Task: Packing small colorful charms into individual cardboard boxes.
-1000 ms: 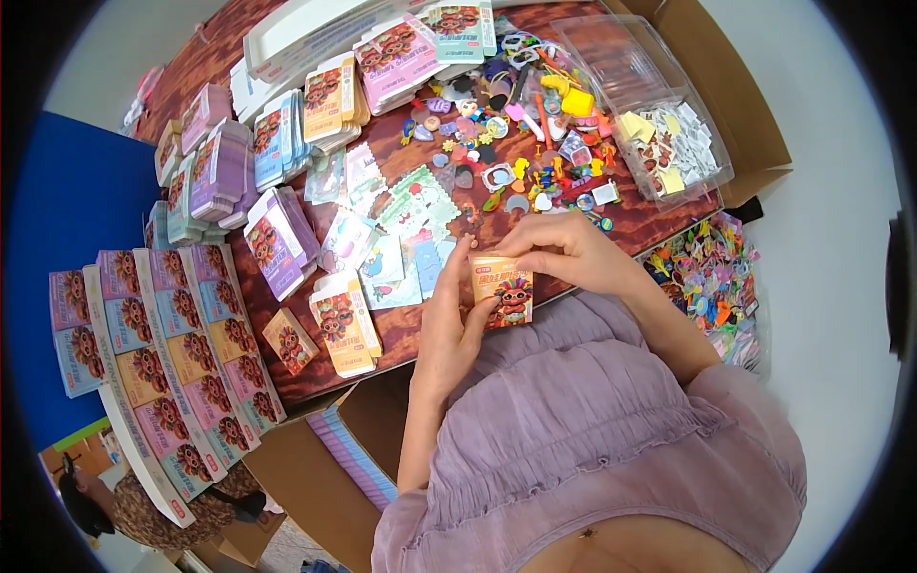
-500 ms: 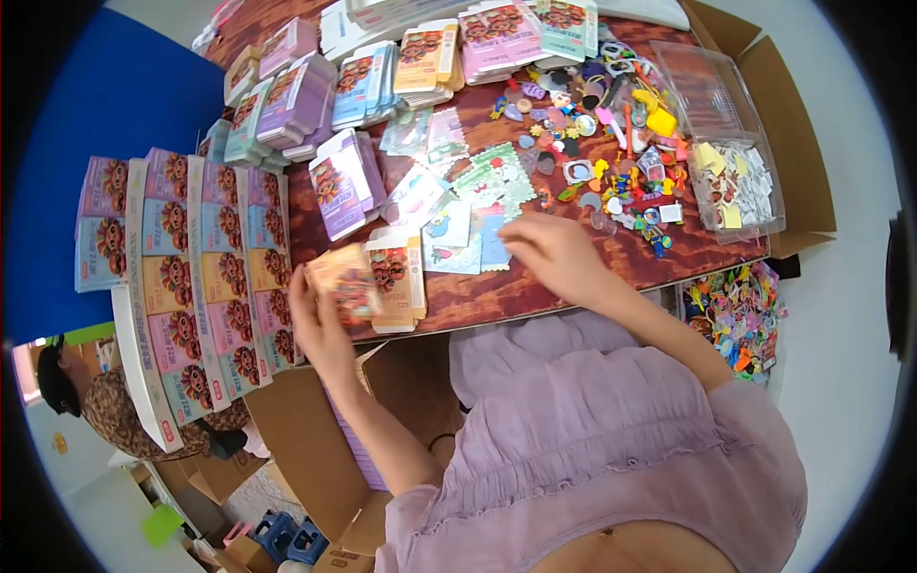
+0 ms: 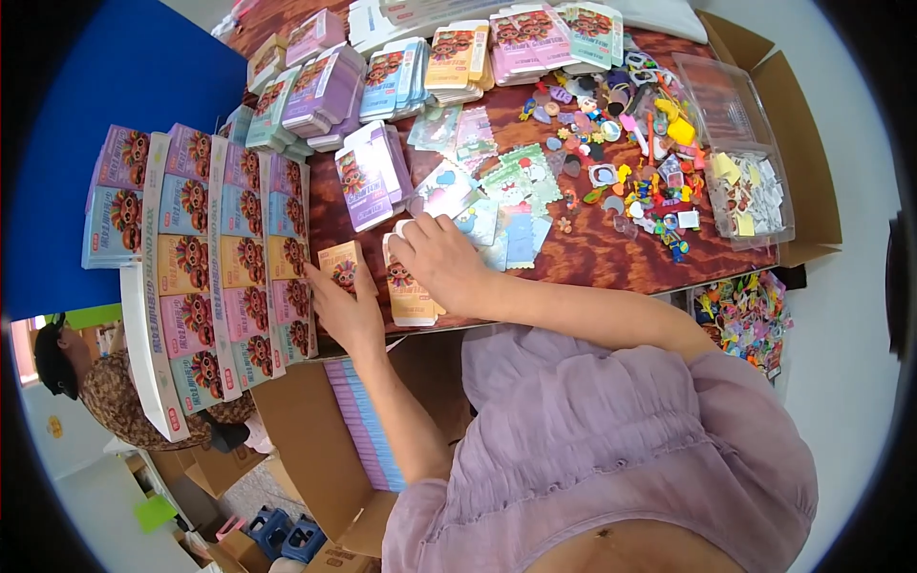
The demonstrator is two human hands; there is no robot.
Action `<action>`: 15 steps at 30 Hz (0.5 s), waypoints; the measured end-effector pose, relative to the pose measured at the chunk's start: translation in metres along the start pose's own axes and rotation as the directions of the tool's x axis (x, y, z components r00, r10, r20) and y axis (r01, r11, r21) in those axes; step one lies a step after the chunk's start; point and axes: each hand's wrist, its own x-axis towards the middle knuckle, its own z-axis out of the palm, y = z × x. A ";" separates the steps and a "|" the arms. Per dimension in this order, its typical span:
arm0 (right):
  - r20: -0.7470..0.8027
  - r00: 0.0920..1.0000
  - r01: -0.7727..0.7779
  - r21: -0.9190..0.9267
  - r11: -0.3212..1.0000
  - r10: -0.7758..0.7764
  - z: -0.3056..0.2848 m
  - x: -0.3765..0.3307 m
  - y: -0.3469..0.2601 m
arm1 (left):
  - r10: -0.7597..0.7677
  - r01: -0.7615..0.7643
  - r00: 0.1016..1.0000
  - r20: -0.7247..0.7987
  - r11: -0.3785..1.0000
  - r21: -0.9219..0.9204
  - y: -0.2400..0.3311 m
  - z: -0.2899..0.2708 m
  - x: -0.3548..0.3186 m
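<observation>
At the table's near edge, my left hand (image 3: 351,313) has its thumb and fingers on either side of a small orange box (image 3: 340,256). My right hand (image 3: 445,265) lies over a stack of flat orange cartons (image 3: 413,307), its fingers curled at the top carton's far end and hiding part of it. Beyond that stack is a pile of flat purple cartons (image 3: 368,181). To the right of it lie glossy picture cards (image 3: 444,189) and green stamp-edged sheets (image 3: 521,180).
Trays of filled boxes (image 3: 222,258) stand at the left edge. Carton stacks (image 3: 396,76) line the back. Small colourful trinkets (image 3: 640,172) cover the right side, beside a clear plastic bin (image 3: 793,229). An open cardboard box (image 3: 306,420) sits below; another person (image 3: 115,401) is far left.
My right hand has moved left from beside the cards onto the orange carton stack. My left hand has brought the orange box, lifted and blurred before, down beside the filled trays.
</observation>
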 end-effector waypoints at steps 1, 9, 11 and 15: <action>-0.011 1.000 0.012 0.066 0.998 -0.011 -0.007 0.002 0.003 | 0.085 -0.075 0.990 -0.111 0.993 0.089 -0.003 0.003 -0.002; 0.130 0.984 0.055 0.416 0.908 -0.119 -0.102 -0.026 0.044 | 0.579 0.597 0.345 0.739 0.473 -0.649 0.064 -0.029 -0.036; 0.148 0.981 0.062 0.389 0.919 -0.129 -0.116 -0.038 0.042 | 0.660 0.622 0.223 0.718 0.470 -0.626 0.075 -0.013 -0.044; 0.215 0.968 -0.241 0.682 0.690 0.126 -0.152 -0.054 0.055 | 0.630 0.704 0.305 0.714 0.356 -0.615 0.091 0.006 -0.061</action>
